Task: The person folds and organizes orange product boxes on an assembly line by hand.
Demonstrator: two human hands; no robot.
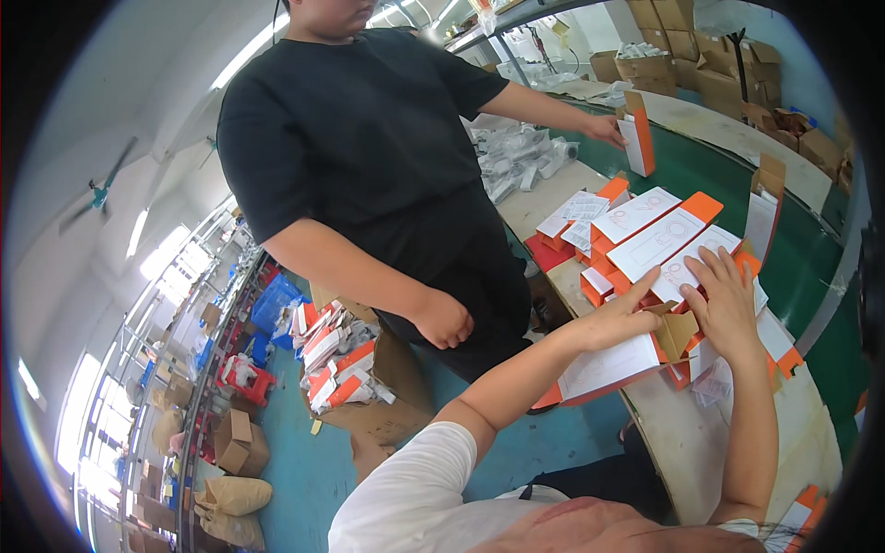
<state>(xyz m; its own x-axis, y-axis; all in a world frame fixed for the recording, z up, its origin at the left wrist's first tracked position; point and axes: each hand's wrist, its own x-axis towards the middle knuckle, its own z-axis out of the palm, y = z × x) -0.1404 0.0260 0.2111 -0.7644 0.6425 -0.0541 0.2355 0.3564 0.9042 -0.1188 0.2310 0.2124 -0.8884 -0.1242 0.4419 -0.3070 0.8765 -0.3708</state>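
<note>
My left hand (pixel 619 318) is at the top of a white-and-orange carton (pixel 610 369), near its open end with brown cardboard flaps (pixel 678 334). The thumb bends toward the flaps while the index finger points forward. This carton slants out past the table edge, and the hand seems to grip it. Fingers apart, my right hand (pixel 724 300) rests over the end of a white carton (pixel 680 269) in the pile. Several similar cartons (pixel 656 241) lie side by side beyond both hands. Printed paper slips (pixel 584 210) lie on the pile's far left; another slip (pixel 713 382) is under my right wrist.
A co-worker in black (pixel 355 157) stands across, one hand on an upright carton (pixel 636 138) on the green conveyor belt (pixel 691 147). Another carton (pixel 763 207) stands open on the right. Bagged parts (pixel 521 157) cover the far table. A big cardboard box (pixel 392 415) of cartons is on the floor.
</note>
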